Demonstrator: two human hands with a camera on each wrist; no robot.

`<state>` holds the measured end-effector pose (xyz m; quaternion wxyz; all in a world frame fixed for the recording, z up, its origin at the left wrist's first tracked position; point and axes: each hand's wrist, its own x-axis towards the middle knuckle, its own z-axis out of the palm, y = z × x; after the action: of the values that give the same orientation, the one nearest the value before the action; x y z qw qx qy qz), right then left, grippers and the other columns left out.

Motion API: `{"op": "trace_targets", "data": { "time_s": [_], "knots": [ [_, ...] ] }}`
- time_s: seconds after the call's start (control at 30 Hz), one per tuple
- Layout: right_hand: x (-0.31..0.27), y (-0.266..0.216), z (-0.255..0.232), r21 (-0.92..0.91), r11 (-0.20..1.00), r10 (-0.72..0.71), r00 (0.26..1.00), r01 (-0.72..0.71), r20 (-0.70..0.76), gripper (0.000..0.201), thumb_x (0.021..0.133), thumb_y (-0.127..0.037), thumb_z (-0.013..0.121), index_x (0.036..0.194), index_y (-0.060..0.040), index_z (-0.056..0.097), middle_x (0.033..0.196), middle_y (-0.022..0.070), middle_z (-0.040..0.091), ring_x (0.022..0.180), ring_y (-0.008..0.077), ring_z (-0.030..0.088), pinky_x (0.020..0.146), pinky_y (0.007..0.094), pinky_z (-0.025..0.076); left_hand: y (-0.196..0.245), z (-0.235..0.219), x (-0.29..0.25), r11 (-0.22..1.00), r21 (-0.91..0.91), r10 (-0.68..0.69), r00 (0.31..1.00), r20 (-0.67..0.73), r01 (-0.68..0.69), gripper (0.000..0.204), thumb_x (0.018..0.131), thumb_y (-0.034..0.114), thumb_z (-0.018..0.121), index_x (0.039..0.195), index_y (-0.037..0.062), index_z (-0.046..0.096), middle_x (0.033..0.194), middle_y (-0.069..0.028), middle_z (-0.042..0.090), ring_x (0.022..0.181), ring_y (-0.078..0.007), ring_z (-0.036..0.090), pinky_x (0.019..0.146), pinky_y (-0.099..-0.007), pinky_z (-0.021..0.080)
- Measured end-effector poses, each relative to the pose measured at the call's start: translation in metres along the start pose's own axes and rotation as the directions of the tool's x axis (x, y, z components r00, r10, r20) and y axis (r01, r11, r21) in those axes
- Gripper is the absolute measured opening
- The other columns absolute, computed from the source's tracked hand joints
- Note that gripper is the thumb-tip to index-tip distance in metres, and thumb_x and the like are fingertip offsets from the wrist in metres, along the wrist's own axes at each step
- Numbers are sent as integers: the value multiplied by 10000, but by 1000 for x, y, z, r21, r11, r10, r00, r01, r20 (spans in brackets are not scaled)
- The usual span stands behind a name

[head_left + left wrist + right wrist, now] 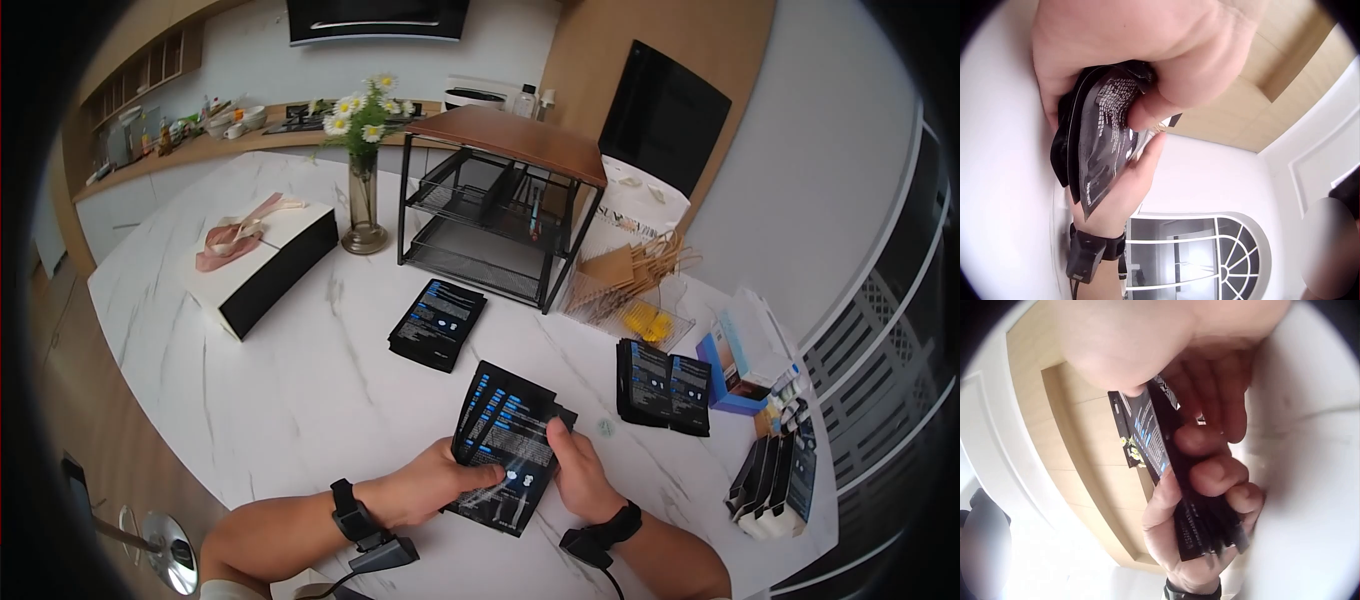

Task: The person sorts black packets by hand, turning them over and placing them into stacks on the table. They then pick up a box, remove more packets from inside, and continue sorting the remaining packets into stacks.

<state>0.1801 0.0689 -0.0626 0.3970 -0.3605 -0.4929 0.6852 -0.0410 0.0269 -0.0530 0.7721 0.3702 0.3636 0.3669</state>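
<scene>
L hand [432, 484] grips stack of black packets [508, 448] at its L edge, thumb flat on printed face, fingers curled behind. R hand [583, 478] pinches same stack at R edge, thumb on top, fingers behind. Stack held above tabletop [330, 420], nearer the person than packet pile [437, 324].

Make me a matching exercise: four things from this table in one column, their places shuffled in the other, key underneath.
1. White flowers
2. Pink ribbon
3. Yellow item
4. Nearest black packets

A. In the clear container
B. Between the left hand and right hand
C. In the glass vase
D. On the white-topped box

Pairs: 1-C, 2-D, 3-A, 4-B
</scene>
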Motion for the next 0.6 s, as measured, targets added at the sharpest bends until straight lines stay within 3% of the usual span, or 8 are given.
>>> {"op": "trace_targets", "data": {
  "time_s": [0.03, 0.13, 0.3, 0.33, 0.4, 0.43, 0.5, 0.6],
  "knots": [
    [-3, 0, 3, -20, 1000, 3, 1000, -3, 8, 371, 1082, -277, 569, 1283, 34, 585, 1204, 52, 649, 1110, 106, 570, 978, 291, 476, 0, -2, 0, 1000, -16, 19, 999, -43, -20, 355, 969, 44, 689, 1318, 24, 622, 1209, -77, 706, 1037, -158, 687, 939, -324, 558],
    [-10, 7, 16, -310, 906, -212, 944, 286, 253, 475, 1013, -225, 690, 1384, 9, 506, 1324, 58, 590, 1192, 126, 539, 1044, 316, 441, 6, -4, -2, 989, -109, 91, 991, -101, -102, 303, 957, 43, 699, 1256, 14, 654, 1146, -86, 719, 991, -157, 698, 907, -320, 570],
    [-5, 14, 9, -338, 921, -166, 981, 192, 104, 420, 989, -216, 716, 1306, 18, 570, 1243, 77, 640, 1127, 150, 588, 986, 328, 484, 18, -7, -5, 973, -123, 170, 968, -185, -194, 375, 1024, 251, 654, 1303, 3, 618, 1206, -99, 715, 1034, -189, 707, 924, -345, 574],
    [-1, 13, 4, -503, 828, -262, 964, 246, 41, 368, 975, -199, 726, 1252, 16, 612, 1200, 89, 653, 1090, 165, 608, 958, 331, 493, 21, -16, -1, 971, -72, 204, 948, -245, -228, 482, 1049, 400, 585, 1311, -3, 612, 1219, -90, 713, 1034, -187, 703, 934, -361, 569],
    [4, 7, 0, -716, 612, -490, 872, 335, -10, 256, 901, -207, 786, 1012, 1, 687, 1006, 123, 669, 949, 242, 648, 837, 371, 511, 35, -35, -4, 923, -207, 239, 906, -349, -323, 409, 1058, 349, 519, 1290, 25, 611, 1188, -97, 719, 1045, -220, 713, 949, -405, 572],
    [6, 6, -8, -715, 614, -495, 869, 335, -17, 256, 901, -207, 786, 1012, 1, 687, 1006, 123, 669, 949, 242, 648, 837, 371, 511, 42, -47, -4, 891, -273, 247, 891, -380, -363, 369, 1057, 310, 502, 1278, 35, 611, 1176, -105, 720, 1048, -236, 717, 955, -415, 574],
    [8, 1, -18, -947, 228, -464, 881, 225, 97, 317, 848, -267, 824, 887, -8, 645, 877, 124, 647, 861, 308, 631, 761, 414, 497, 63, -44, -17, 857, -312, 237, 851, -469, -411, 324, 1036, 219, 509, 1259, 9, 613, 1108, -121, 733, 975, -251, 738, 896, -410, 607],
    [7, 0, -19, -957, 250, -496, 868, 147, 3, 358, 815, -296, 839, 822, -32, 597, 808, 118, 630, 803, 332, 615, 730, 439, 487, 65, -44, -18, 889, -218, 258, 833, -489, -403, 310, 1034, 181, 503, 1264, -3, 598, 1111, -125, 724, 972, -256, 738, 882, -428, 623]
  ]
}}
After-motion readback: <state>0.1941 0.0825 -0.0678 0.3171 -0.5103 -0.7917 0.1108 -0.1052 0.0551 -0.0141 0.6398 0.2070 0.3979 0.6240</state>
